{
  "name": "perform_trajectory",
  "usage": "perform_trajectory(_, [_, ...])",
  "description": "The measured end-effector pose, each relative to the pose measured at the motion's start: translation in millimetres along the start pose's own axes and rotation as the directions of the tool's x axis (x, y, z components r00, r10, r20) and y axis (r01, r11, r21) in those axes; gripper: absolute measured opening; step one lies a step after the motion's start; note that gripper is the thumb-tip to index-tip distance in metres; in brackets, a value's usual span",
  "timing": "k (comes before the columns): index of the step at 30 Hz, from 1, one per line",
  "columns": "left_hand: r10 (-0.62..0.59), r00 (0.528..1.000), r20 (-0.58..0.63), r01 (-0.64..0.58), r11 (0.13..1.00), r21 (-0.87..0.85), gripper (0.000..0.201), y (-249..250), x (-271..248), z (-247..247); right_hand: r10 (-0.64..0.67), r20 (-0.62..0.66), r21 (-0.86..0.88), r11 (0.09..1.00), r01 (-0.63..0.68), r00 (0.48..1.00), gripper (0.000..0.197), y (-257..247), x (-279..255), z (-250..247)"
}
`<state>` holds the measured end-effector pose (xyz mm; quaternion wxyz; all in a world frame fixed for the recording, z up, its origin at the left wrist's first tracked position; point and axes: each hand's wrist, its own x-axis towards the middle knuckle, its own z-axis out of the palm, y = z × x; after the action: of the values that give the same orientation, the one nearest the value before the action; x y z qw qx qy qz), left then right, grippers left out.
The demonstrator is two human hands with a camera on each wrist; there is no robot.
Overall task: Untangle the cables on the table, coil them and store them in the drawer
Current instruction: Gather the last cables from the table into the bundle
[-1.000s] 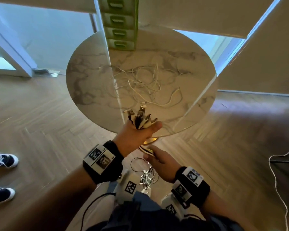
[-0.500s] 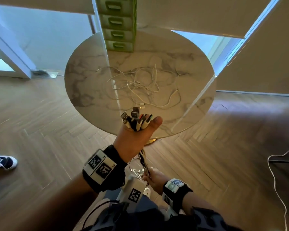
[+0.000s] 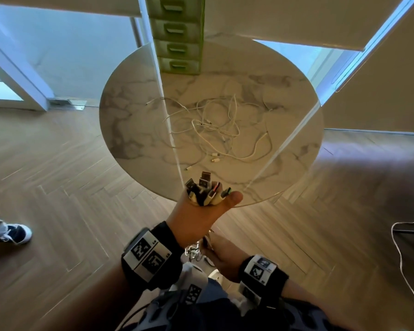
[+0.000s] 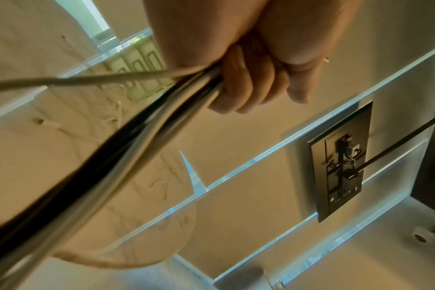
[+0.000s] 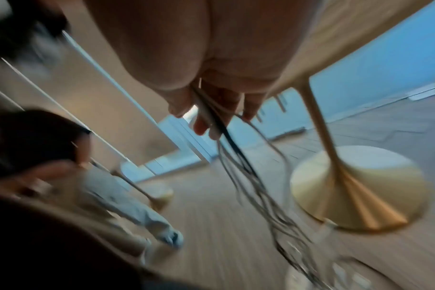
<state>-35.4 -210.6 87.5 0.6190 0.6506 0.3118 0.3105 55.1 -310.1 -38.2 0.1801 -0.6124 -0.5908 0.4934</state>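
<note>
1. At the lower centre of the head view, the left hand (image 3: 196, 211) grips a bundle of cables (image 3: 204, 191) in its fist – the plug ends fan out above the thumb.
2. Just below it, the right hand (image 3: 221, 255) closes loosely around the same bundle's hanging strands.
3. On the round marble tabletop (image 3: 129, 130), mid-frame, loose white cables (image 3: 215, 125) lie tangled.
4. At top centre stands a green drawer unit (image 3: 178, 47) – drawers shut.

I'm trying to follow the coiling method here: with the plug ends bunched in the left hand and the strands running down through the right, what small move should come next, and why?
Probably the right hand should slide further down the cable bundle to comb it straight. The left hand grips the plug ends firmly, while the strands below the right hand's fingers hang loose and spread, not yet coiled.
</note>
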Motion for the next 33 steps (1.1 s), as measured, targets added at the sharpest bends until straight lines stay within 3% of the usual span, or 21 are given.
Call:
perform_trajectory(2, [0.027, 0.999, 0.035, -0.028, 1.0, 0.009, 0.04, 8, 7, -8, 0.128, 0.07, -0.142, 0.983, -0.117, 0.989, 0.021, 25, 4, 9])
perform_trajectory(4, [0.008, 0.998, 0.061, -0.008, 1.0, 0.011, 0.041, 8, 14, -19, 0.297, 0.093, -0.334, 0.909, -0.251, 0.95, 0.039, 34, 10, -3])
perform_trajectory(5, [-0.02, 0.997, 0.077, 0.018, 1.0, 0.022, 0.042, 6, 17, -24, 0.324, 0.044, -0.33, 0.898, -0.292, 0.945, 0.043, 32, 15, -17])
perform_trajectory(7, [-0.1, 0.987, 0.125, 0.097, 0.995, 0.03, 0.038, -5, 21, -31, 0.283, -0.184, -0.146, 0.939, -0.311, 0.941, 0.034, 16, 29, -61])
perform_trajectory(8, [-0.148, 0.978, 0.15, 0.144, 0.989, 0.031, 0.036, -11, 23, -33, 0.272, -0.342, -0.055, 0.95, -0.308, 0.9, 0.028, 7, 37, -85])
perform_trajectory(9, [-0.191, 0.965, 0.177, 0.185, 0.981, 0.05, 0.035, -17, 24, -35, 0.273, -0.5, 0.035, 0.955, -0.296, 0.822, 0.022, 2, 47, -108])
perform_trajectory(11, [-0.241, 0.946, 0.215, 0.224, 0.969, 0.1, 0.038, -28, 26, -40, 0.334, -0.672, 0.17, 0.938, -0.301, 0.661, 0.018, 9, 69, -147])
perform_trajectory(13, [-0.294, 0.925, 0.241, 0.271, 0.955, 0.125, 0.036, -40, 30, -49, 0.435, -0.701, 0.283, 0.897, -0.339, 0.566, 0.022, 29, 96, -178])
perform_trajectory(15, [-0.379, 0.884, 0.275, 0.35, 0.925, 0.151, 0.034, -50, 35, -62, 0.55, -0.663, 0.371, 0.831, -0.415, 0.508, 0.033, 43, 119, -199])
perform_trajectory(19, [-0.462, 0.85, 0.254, 0.426, 0.885, 0.186, 0.033, -60, 43, -85, 0.596, -0.643, 0.203, 0.738, -0.643, 0.481, 0.032, 60, 141, -201])
perform_trajectory(23, [-0.455, 0.858, 0.237, 0.422, 0.889, 0.179, 0.031, -57, 54, -101, 0.591, -0.62, 0.148, 0.734, -0.663, 0.516, 0.029, 64, 148, -196])
perform_trajectory(26, [-0.463, 0.86, 0.215, 0.44, 0.886, 0.147, 0.03, -62, 61, -108, 0.605, -0.628, 0.293, 0.767, -0.571, 0.49, 0.027, 60, 143, -196])
perform_trajectory(28, [-0.447, 0.867, 0.22, 0.432, 0.895, 0.115, 0.03, -63, 65, -109, 0.608, -0.631, 0.482, 0.794, -0.37, 0.483, 0.024, 52, 138, -192])
perform_trajectory(31, [-0.427, 0.882, 0.2, 0.419, 0.904, 0.081, 0.026, -63, 71, -105, 0.643, -0.569, 0.758, 0.652, 0.023, 0.512, 0.018, 18, 122, -183])
perform_trajectory(33, [-0.419, 0.89, 0.178, 0.425, 0.905, 0.008, 0.024, -61, 74, -100, 0.617, -0.556, 0.809, 0.556, 0.192, 0.557, 0.014, -12, 107, -174])
